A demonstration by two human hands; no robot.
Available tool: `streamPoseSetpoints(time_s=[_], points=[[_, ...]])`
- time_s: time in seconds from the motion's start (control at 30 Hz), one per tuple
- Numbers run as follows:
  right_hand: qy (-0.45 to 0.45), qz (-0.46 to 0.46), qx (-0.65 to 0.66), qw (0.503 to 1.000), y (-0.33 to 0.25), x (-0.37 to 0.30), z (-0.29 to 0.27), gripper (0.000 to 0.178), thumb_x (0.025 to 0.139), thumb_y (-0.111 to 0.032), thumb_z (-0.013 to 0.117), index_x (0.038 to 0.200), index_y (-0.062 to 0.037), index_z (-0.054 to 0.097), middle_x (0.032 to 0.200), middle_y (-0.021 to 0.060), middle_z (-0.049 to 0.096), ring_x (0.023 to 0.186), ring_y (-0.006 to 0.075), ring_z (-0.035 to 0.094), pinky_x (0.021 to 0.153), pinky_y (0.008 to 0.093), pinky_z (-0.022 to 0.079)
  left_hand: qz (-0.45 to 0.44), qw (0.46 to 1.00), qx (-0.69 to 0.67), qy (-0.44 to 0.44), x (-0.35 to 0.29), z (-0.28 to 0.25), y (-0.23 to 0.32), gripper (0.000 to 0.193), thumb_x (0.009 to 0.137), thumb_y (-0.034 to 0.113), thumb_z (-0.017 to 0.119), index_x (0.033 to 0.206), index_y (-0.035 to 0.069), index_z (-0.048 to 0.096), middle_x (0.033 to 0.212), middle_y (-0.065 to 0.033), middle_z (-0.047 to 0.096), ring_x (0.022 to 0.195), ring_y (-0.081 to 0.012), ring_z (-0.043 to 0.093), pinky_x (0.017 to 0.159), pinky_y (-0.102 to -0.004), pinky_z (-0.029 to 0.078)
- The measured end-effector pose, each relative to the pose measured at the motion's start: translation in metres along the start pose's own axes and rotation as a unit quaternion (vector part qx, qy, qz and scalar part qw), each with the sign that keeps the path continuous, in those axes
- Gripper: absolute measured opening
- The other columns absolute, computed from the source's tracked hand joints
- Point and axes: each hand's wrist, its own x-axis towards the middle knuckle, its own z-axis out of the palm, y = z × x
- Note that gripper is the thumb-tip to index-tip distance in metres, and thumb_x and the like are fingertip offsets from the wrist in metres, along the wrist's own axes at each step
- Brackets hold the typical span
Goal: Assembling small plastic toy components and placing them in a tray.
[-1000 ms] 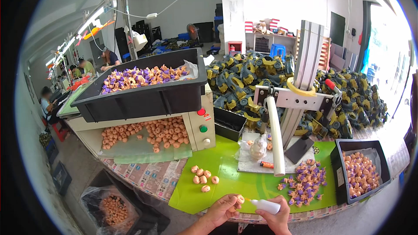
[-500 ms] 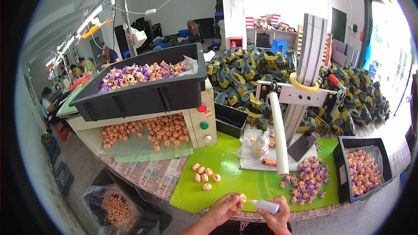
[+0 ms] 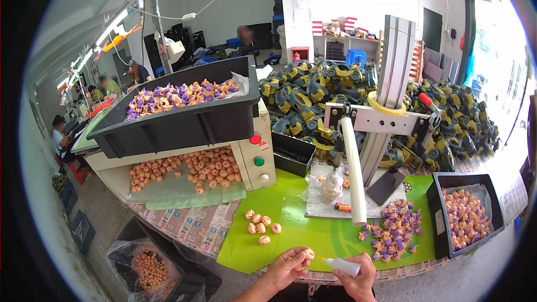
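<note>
Near the table's front edge, my left hand [image 3: 284, 270] pinches a small peach-coloured toy head [image 3: 309, 254] between thumb and fingers. My right hand [image 3: 361, 281] is wrapped round a white squeeze bottle [image 3: 345, 267] lying nearly level. Its thin yellow-orange nozzle points at the toy head, a small gap away. On the green mat [image 3: 296, 221], several loose toy heads [image 3: 261, 227] sit ahead of my left hand. A heap of small purple-and-peach toy bodies [image 3: 394, 229] lies ahead of my right hand.
A black bin [image 3: 442, 218] of peach-and-purple pieces stands at the right. A lever press [image 3: 386, 120] with a white handle rises mid-table. At left, a black tray [image 3: 179, 134] tops a cream machine [image 3: 257, 162] with toy heads inside. Yellow-and-grey toy vehicles [image 3: 313, 100] are piled behind.
The bottle's nozzle has drawn back a little from the toy head, which it met or nearly met before. The view has shifted slightly. Both hands keep their holds.
</note>
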Motion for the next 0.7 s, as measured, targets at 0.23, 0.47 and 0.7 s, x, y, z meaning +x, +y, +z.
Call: streamPoseSetpoints(time_s=[0.23, 0.47, 0.7], points=[[-0.014, 0.156, 0.038, 0.987, 0.028, -0.013, 0.009, 0.047, 0.072, -0.015, 0.079, 0.112, -0.0015, 0.058, 0.1, 0.0145, 0.06, 0.093, 0.0329, 0.059, 0.082, 0.04, 0.048, 0.01, 1.0, -0.012, 0.015, -0.003, 0.004, 0.001, 0.027, 0.096, 0.013, 0.057, 0.122, 0.007, 0.058, 0.108, -0.0037, 0.063, 0.092, -0.0108, 0.059, 0.071, -0.0288, 0.053], [0.025, 0.047, 0.026, 0.998, 0.033, 0.021, 0.041, 0.037, 0.067, -0.009, 0.083, 0.098, -0.0024, 0.063, 0.091, 0.0103, 0.064, 0.084, 0.0221, 0.064, 0.075, 0.0323, 0.051, 0.041, 0.998, 0.01, 0.044, -0.011, 0.011, 0.001, 0.032, 0.094, 0.012, 0.06, 0.125, 0.007, 0.055, 0.113, -0.005, 0.063, 0.095, -0.0122, 0.06, 0.073, -0.0284, 0.054], [-0.04, 0.107, 0.059, 0.992, 0.033, 0.033, 0.057, 0.039, 0.074, -0.016, 0.079, 0.109, -0.0053, 0.065, 0.106, 0.0139, 0.068, 0.097, 0.0272, 0.066, 0.084, 0.0347, 0.051, 0.119, 0.978, 0.105, 0.137, -0.021, 0.045, 0.004, 0.027, 0.093, 0.015, 0.063, 0.119, 0.007, 0.06, 0.099, -0.0014, 0.063, 0.08, -0.0093, 0.06, 0.063, -0.0229, 0.05]])
